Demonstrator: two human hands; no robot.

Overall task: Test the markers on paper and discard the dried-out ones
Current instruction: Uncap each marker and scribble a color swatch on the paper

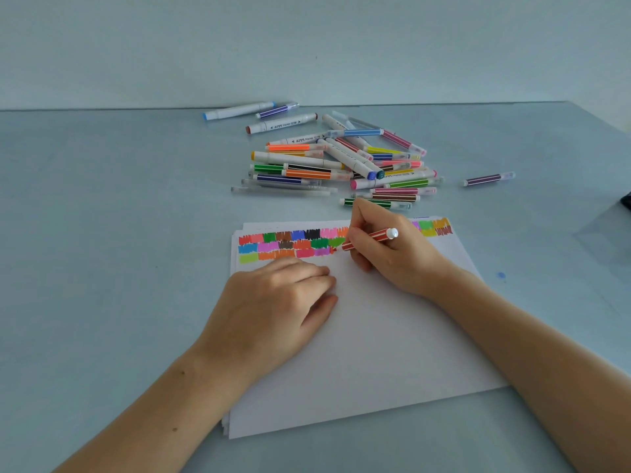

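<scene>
A stack of white paper (375,336) lies in front of me, its far edge covered with rows of coloured test scribbles (290,245). My right hand (392,254) grips a red striped marker (370,238), with the tip on the paper at the end of the second row of scribbles. My left hand (273,302) rests flat on the sheet, just below the scribbles, fingers relaxed. Beyond the paper lies a pile of markers (341,162) of many colours, some thin and striped, some thick and white.
A lone purple marker (488,179) lies apart at the right. Three markers (269,116) lie separately at the back left, near the table's far edge. A small blue ink spot (501,275) marks the table right of the paper. A dark object (626,201) shows at the right border.
</scene>
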